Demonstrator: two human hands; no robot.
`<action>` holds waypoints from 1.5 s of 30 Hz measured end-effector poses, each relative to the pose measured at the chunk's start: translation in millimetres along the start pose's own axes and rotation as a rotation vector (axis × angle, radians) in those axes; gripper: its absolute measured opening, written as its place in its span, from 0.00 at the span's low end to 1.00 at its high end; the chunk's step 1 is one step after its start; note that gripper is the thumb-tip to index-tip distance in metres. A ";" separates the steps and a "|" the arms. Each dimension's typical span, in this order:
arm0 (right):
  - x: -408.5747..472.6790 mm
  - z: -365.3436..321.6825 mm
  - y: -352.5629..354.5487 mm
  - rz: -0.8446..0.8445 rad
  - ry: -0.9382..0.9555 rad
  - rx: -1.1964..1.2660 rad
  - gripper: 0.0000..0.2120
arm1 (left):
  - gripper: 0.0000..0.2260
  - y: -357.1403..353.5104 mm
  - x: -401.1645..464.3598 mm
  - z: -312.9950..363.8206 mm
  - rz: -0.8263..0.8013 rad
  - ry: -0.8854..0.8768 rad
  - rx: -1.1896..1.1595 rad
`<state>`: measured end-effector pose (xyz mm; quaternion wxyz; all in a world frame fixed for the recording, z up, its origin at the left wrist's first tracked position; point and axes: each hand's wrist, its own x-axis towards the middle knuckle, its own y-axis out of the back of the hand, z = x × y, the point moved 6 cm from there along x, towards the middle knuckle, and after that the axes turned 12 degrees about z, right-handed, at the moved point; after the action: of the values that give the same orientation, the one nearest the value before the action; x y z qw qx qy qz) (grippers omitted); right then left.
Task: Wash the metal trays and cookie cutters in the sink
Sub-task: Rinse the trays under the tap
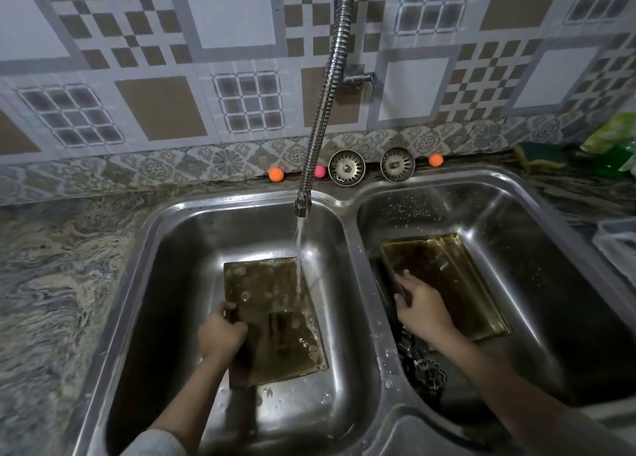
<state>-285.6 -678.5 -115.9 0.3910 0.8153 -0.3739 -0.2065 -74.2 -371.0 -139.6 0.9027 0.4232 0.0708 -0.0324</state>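
A stained flat metal tray (268,304) lies tilted in the left sink basin (179,249), and water from the flexible faucet (303,204) runs onto its right edge. My left hand (222,331) grips the tray's left edge. In the right basin (537,221) lies a second, deeper metal tray (457,280) with raised rims. My right hand (421,306) grips that tray's left rim. Several dark metal cookie cutters (426,373) lie in the right basin's front left corner, partly hidden under my right forearm.
Two round sink strainers (346,167) (397,164) lean on the ledge behind the sink, with small orange (276,174) (435,159) and pink (320,171) balls beside them. Marbled counter (62,266) spreads left. A green sponge (540,152), green bag (612,145) and plastic container (619,249) sit right.
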 end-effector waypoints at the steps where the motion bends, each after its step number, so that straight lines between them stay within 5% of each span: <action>1: 0.3 -8.8 6.4 0.060 0.011 0.066 0.22 | 0.17 3.2 -2.4 7.6 0.016 -0.032 -0.042; 6: -10.6 -62.7 29.2 0.241 0.140 0.279 0.19 | 0.18 9.5 -17.5 48.4 -0.045 -0.149 -0.281; 13: -42.8 -118.5 10.4 0.130 0.369 0.288 0.20 | 0.19 39.3 -26.4 91.5 0.032 -0.254 -0.341; 20: -56.0 -150.3 -2.6 0.004 0.360 0.378 0.22 | 0.16 74.1 -35.6 100.9 0.037 -0.030 -0.677; 24: -45.3 -166.2 -17.7 -0.204 0.473 0.068 0.30 | 0.16 73.5 -59.0 117.1 -0.056 -0.034 -0.730; 27: -0.8 -160.5 -18.4 -0.134 0.275 -0.171 0.33 | 0.16 58.4 -78.3 127.5 -0.129 -0.075 -0.784; 29: 6.0 -170.9 -16.0 -0.062 0.257 -0.191 0.31 | 0.15 46.3 -90.2 134.7 -0.151 -0.112 -0.788; 34: -55.1 -195.1 -22.1 -0.217 0.727 -0.133 0.27 | 0.15 44.8 -81.0 131.9 -0.054 -0.025 -0.916; 40: 9.1 -154.4 -5.7 -0.103 0.357 -0.332 0.32 | 0.18 36.0 -83.9 121.2 -0.090 -0.078 -0.846; 45: -50.8 -192.0 -23.0 -0.189 0.717 -0.185 0.27 | 0.17 36.2 -81.3 125.6 -0.064 -0.039 -0.923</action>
<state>-186.8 -537.0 -15.0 0.5479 0.8281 -0.1163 0.0237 -137.6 -444.5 -20.1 0.9964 -0.0258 0.0738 -0.0336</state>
